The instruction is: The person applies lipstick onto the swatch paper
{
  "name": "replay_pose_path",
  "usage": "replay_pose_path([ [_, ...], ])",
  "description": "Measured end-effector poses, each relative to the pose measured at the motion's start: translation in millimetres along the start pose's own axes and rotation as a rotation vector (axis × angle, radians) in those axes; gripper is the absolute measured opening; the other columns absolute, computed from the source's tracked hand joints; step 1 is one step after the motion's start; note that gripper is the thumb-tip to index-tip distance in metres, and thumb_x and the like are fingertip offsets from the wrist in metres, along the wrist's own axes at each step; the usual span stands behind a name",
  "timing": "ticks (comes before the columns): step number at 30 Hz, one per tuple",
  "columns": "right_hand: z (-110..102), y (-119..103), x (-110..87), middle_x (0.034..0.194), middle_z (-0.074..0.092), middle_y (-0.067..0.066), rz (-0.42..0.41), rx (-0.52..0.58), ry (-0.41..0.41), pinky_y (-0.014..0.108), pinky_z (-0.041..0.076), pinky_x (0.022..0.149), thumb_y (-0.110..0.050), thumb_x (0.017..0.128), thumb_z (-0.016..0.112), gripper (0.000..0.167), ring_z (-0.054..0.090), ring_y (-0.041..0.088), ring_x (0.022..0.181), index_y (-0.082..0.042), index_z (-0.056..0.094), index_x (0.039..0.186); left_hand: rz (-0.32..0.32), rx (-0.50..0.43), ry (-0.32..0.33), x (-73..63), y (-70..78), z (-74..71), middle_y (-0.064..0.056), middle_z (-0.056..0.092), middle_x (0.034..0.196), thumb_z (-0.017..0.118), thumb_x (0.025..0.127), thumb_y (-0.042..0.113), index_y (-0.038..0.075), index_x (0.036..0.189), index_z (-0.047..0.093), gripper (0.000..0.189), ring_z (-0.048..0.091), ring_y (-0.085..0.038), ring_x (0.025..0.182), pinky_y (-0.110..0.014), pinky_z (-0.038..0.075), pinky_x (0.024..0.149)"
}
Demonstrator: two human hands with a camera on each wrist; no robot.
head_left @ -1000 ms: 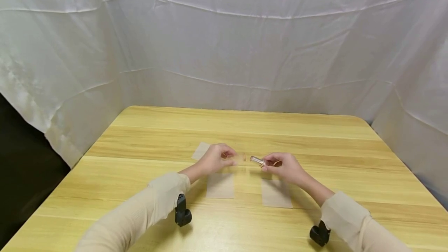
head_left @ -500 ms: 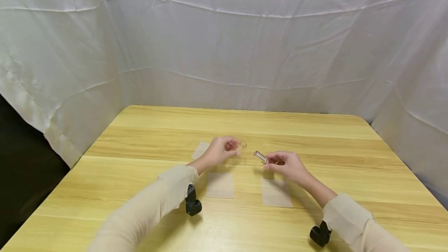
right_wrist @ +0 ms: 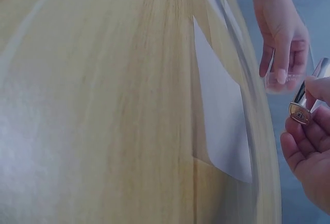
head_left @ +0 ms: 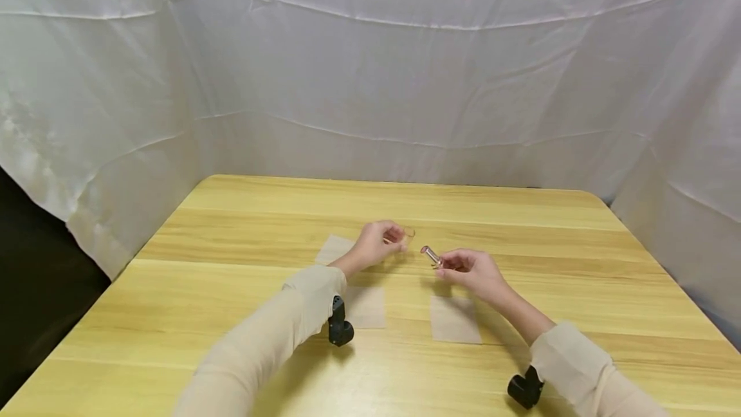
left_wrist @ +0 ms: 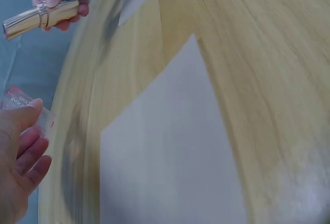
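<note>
My left hand (head_left: 376,243) pinches a clear plastic cap (left_wrist: 18,99) between thumb and fingers; small printed lettering shows on its side in the left wrist view. In my right hand (head_left: 476,270) is a shiny gold-toned lipstick tube (head_left: 431,254), gripped near its lower end between thumb and fingers. The tube tilts up and to the left, and its round stamped base (right_wrist: 300,114) shows in the right wrist view. Cap and tube are apart, with a small gap between them, both held above the table. The cap's outline is faint in the head view.
Pale square sheets lie on the wood-grain table (head_left: 550,262): one sheet (head_left: 367,307) at the middle, another sheet (head_left: 455,320) below the right hand, and a third sheet (head_left: 334,250) behind the left forearm. A white cloth (head_left: 370,82) hangs around the back and sides.
My left hand has moved right and away from me with the clear cap, after being level with the tube. The right hand has tilted the lipstick tube slightly more upward.
</note>
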State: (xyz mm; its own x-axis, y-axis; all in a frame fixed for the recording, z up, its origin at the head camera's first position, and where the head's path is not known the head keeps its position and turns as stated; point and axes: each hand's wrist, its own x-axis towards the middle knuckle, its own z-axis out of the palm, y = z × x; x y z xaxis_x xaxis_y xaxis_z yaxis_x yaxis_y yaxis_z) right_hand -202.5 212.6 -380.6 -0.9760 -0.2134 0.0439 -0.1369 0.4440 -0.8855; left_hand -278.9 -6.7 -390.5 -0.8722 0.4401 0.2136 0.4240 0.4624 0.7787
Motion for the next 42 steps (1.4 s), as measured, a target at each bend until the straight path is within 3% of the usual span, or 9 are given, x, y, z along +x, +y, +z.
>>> replay_pose_path([
  [17,2,2,1.1,0.092,0.069,0.018,-0.018,0.017,-0.002,0.018,0.051,0.063,-0.011,0.080,0.072,0.032,0.059,0.003,0.072,0.009,0.064,0.104,-0.095,-0.025,-0.014,5.1,-2.9,10.1,-0.013,0.066,0.089,0.070,0.079,0.002,-0.002,0.093,0.065,0.015,0.060,-0.014,0.076,-0.018,0.051,0.069],
  [42,2,1,0.1,0.092,0.069,0.019,-0.017,0.008,0.003,0.020,0.052,0.063,-0.010,0.080,0.071,0.031,0.059,0.002,0.070,0.009,0.064,0.104,-0.101,-0.012,-0.036,4.6,-5.7,11.0,-0.013,0.066,0.090,0.072,0.078,0.003,-0.004,0.098,0.064,0.022,0.061,-0.016,0.079,-0.020,0.052,0.072],
])
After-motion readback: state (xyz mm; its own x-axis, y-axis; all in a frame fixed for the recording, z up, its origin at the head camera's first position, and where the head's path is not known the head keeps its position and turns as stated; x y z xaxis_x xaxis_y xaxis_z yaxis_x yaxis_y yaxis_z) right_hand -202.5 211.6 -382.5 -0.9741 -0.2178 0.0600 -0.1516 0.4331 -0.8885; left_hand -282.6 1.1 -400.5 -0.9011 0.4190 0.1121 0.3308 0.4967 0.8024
